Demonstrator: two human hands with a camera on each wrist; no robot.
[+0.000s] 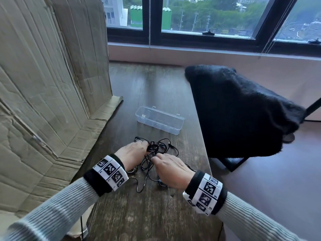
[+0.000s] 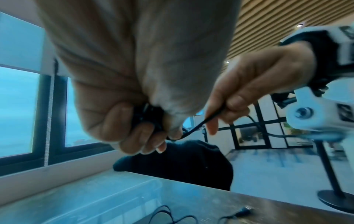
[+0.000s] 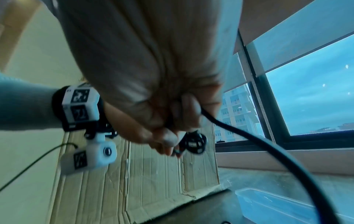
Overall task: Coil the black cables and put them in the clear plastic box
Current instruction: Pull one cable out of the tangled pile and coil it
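Observation:
A tangle of thin black cables [image 1: 166, 146] lies on the dark wooden table, just in front of both hands. My left hand [image 1: 132, 152] grips a small coil of black cable [image 2: 146, 119] in its curled fingers. My right hand [image 1: 171, 168] pinches a strand of the same cable [image 2: 203, 122] between thumb and fingers; that strand [image 3: 249, 136] runs off to the lower right in the right wrist view. The clear plastic box [image 1: 159, 120] stands open and empty beyond the cables, towards the table's right edge.
Large sheets of brown cardboard [image 1: 48, 87] lean along the table's left side. A chair draped with black fuzzy cloth [image 1: 239, 112] stands against the table's right edge. A window [image 1: 199, 18] lies behind. A black lamp base [image 2: 333, 198] stands on the table.

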